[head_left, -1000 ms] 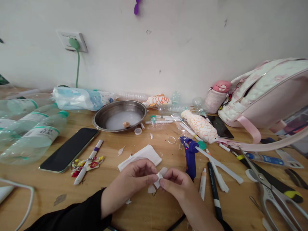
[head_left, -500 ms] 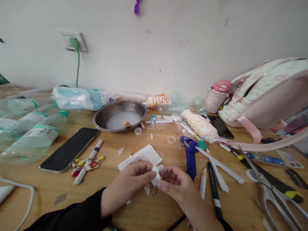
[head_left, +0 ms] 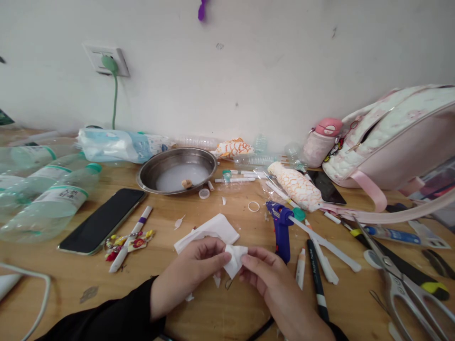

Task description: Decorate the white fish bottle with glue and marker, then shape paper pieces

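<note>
A small white piece of tissue (head_left: pixel 235 260) is pinched between my two hands at the lower middle. My left hand (head_left: pixel 196 270) holds its left edge between thumb and fingers. On the right edge, the thumb and fingers of my right hand (head_left: pixel 267 276) are closed. Behind my left hand lies a folded white tissue sheet (head_left: pixel 216 228) on the wooden table (head_left: pixel 209 315). To the right of my right hand stands a blue glue gun (head_left: pixel 282 232) with a white stick in it.
A metal bowl (head_left: pixel 177 170) of cloudy liquid sits behind, near a phone (head_left: pixel 103 220) and plastic bottles (head_left: pixel 57 201). Right of my hands are markers (head_left: pixel 317 279), scissors (head_left: pixel 394 270) and a white fish shape with orange scales (head_left: pixel 296 186). A pink backpack (head_left: pixel 394 137) leans at the wall.
The small tissue piece is spread wider and flatter between my fingers. My right hand has shifted its grip to the tissue's upper right edge.
</note>
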`<state>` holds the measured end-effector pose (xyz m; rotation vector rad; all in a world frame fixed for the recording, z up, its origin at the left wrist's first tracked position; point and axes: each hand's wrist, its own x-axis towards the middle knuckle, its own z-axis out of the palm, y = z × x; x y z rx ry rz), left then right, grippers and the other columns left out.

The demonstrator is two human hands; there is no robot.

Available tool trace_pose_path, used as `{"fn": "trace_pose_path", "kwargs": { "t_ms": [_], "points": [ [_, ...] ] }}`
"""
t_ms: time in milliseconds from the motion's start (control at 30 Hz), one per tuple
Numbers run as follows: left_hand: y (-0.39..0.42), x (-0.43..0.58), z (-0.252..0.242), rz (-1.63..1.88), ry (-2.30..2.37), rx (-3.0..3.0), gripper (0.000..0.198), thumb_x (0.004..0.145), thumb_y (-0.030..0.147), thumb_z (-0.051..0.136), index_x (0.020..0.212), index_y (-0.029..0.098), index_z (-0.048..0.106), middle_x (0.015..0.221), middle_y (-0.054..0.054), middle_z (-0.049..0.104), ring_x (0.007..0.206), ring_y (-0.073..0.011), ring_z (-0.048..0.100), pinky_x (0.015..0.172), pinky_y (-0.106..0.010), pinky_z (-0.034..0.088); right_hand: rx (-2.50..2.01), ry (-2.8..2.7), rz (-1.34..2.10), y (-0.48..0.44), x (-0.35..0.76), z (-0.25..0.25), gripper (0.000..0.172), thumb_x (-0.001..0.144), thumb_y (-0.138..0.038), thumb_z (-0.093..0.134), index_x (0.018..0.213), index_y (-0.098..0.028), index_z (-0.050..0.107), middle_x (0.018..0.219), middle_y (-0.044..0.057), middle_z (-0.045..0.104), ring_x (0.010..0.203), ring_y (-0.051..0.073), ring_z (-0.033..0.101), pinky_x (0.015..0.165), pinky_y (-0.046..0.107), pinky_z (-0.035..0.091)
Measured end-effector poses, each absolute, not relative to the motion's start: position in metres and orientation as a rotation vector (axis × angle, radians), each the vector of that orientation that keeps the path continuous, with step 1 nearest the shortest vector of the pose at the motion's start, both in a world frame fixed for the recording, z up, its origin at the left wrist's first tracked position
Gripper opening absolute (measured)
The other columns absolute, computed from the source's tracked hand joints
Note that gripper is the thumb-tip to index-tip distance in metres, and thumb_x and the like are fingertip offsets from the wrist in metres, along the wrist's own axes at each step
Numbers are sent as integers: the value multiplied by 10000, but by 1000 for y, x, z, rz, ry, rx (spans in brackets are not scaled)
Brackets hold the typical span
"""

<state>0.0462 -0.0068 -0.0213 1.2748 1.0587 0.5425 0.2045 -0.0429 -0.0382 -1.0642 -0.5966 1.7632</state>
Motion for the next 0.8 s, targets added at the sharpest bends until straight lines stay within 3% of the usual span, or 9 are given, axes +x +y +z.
{"fn": "trace_pose_path", "kwargs": {
  "t_ms": [233,400,533,800],
  "points": [
    [-7,47,-18,546,1086,1377,279,678,433,542,565,191,461,604,52,412,561,-114,397,555,-245,327,-934,-521,1793,-43,203,-36,140,694,-279,672,676,-143,701,656,25,668,645,128,602,629,233,468],
    [-7,47,-24,559,1069,1434,251,709,406,524,602,188,461,621,45,417,580,-119,390,558,-249,324,-986,-510,1873,-43,204,-37,117,640,-225,734,677,-126,683,665,12,660,618,106,593,621,224,468],
    [-7,46,-27,545,1071,1444,252,713,414,521,620,184,476,628,39,429,585,-124,415,556,-251,342,-1048,-545,1862,-43,205,-37,195,585,-212,775,726,-139,662,692,-15,647,612,95,587,637,225,464],
    [-8,46,-29,531,1107,1510,256,721,410,522,605,190,460,590,51,397,577,-119,384,541,-236,327,-1331,-994,1700,-36,205,-41,235,570,-339,745,625,-136,639,560,-15,616,530,102,538,552,228,410]
  ]
}}
